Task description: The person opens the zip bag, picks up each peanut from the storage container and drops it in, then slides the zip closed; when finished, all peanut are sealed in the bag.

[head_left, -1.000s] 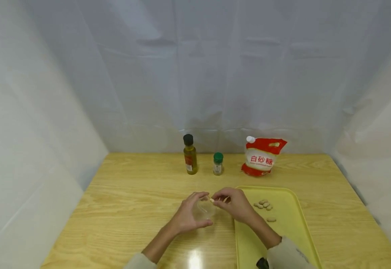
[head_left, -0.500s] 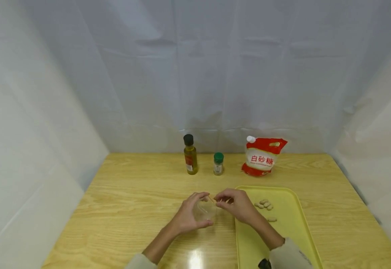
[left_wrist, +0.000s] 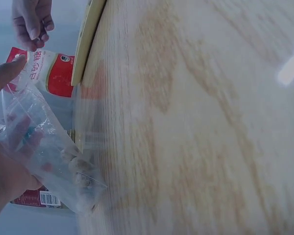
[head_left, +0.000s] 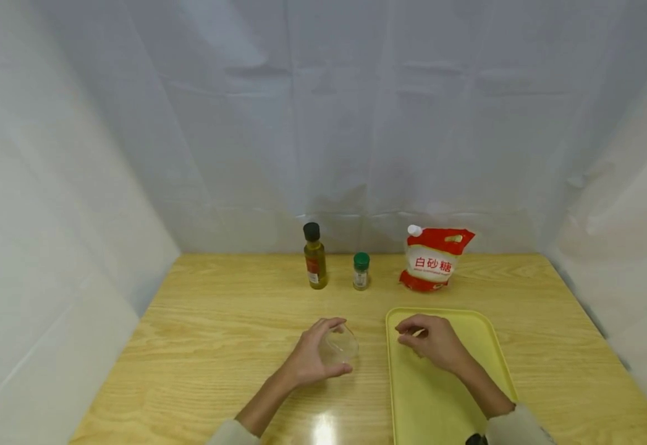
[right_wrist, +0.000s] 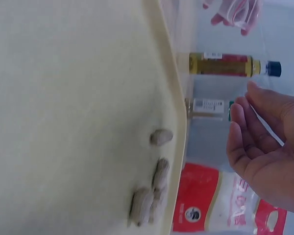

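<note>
My left hand point(head_left: 309, 358) holds a clear plastic zip bag point(head_left: 340, 345) above the table, thumb and fingers spread around its mouth. Through the film in the left wrist view, several peanuts point(left_wrist: 81, 171) show in the bag's lower corner. My right hand point(head_left: 433, 341) hovers over the yellow tray point(head_left: 440, 411), its fingers loosely bent with nothing between them. On the tray near its far edge, several unshelled peanuts point(right_wrist: 142, 205) lie in the right wrist view, one of them a little apart. From the head view, my right hand hides these peanuts.
Along the back of the wooden table point(head_left: 206, 327) stand an oil bottle point(head_left: 315, 262), a small green-capped spice jar point(head_left: 361, 272) and a red-and-white sugar bag point(head_left: 433, 259). A black object point(head_left: 476, 439) shows by my right sleeve. Pale sheeting surrounds the table.
My right hand has gone from the bag's mouth rightward to above the tray. The peanut pinched there a second ago is out of its fingers. My left hand stays put with the bag.
</note>
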{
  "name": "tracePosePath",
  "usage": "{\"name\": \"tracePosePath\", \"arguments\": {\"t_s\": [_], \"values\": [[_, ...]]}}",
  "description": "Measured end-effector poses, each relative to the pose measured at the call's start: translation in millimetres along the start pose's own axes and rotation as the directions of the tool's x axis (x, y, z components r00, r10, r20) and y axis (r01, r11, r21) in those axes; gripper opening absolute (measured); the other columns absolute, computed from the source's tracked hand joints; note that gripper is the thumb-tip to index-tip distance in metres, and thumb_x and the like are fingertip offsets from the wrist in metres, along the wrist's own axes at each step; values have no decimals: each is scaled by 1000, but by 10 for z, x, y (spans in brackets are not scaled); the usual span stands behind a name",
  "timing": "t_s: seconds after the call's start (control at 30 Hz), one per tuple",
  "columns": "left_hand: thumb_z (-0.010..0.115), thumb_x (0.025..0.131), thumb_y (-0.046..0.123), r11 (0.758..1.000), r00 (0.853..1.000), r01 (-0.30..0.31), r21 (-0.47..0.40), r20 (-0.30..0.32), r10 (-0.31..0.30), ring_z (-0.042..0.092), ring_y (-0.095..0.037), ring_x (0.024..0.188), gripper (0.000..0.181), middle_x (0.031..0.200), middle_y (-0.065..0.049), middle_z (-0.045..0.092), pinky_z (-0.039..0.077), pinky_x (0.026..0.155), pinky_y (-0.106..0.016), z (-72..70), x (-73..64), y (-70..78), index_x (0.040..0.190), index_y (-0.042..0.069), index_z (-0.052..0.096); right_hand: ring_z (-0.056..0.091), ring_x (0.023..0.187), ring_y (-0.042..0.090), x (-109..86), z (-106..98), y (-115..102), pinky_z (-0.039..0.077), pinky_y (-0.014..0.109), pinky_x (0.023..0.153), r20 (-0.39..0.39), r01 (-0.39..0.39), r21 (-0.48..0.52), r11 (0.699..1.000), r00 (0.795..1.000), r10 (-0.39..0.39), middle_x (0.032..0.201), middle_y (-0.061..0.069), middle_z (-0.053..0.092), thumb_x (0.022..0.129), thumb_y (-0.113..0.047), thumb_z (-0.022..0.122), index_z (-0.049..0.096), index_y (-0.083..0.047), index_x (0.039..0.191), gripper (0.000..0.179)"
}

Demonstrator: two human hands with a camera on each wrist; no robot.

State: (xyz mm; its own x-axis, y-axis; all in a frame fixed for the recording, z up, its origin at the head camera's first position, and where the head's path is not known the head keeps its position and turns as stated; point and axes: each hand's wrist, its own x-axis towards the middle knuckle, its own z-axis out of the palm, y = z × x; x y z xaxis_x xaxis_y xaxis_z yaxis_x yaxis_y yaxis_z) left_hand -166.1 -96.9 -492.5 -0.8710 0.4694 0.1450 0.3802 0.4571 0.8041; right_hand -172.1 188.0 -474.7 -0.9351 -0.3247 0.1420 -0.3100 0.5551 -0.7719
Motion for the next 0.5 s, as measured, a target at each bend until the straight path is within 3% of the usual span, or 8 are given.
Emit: {"name": "tracePosePath", "arguments": {"t_s": [0.13,0.5], "values": [[81,72,33,1000,1000,-2,-1,-3,2,46,-34,124,80,126,-6,54,35,101,-65,-7,2,1,139,14,43,63,79,4,-77,-119,106,53,20,66,17,-30,10,999,999,30,95,12,71,85,-12,69,70,-2,100,17],[81,71,33,1000,1000,-22,4,-6,22,48,-32,122,80,124,-6,55,38,102,-60,-9,1,-19,138,11,43,62,79,3,-284,-408,400,53,20,66,69,-52,-55,997,996,56,94,10,71,84,-14,70,70,-3,97,17]]}}
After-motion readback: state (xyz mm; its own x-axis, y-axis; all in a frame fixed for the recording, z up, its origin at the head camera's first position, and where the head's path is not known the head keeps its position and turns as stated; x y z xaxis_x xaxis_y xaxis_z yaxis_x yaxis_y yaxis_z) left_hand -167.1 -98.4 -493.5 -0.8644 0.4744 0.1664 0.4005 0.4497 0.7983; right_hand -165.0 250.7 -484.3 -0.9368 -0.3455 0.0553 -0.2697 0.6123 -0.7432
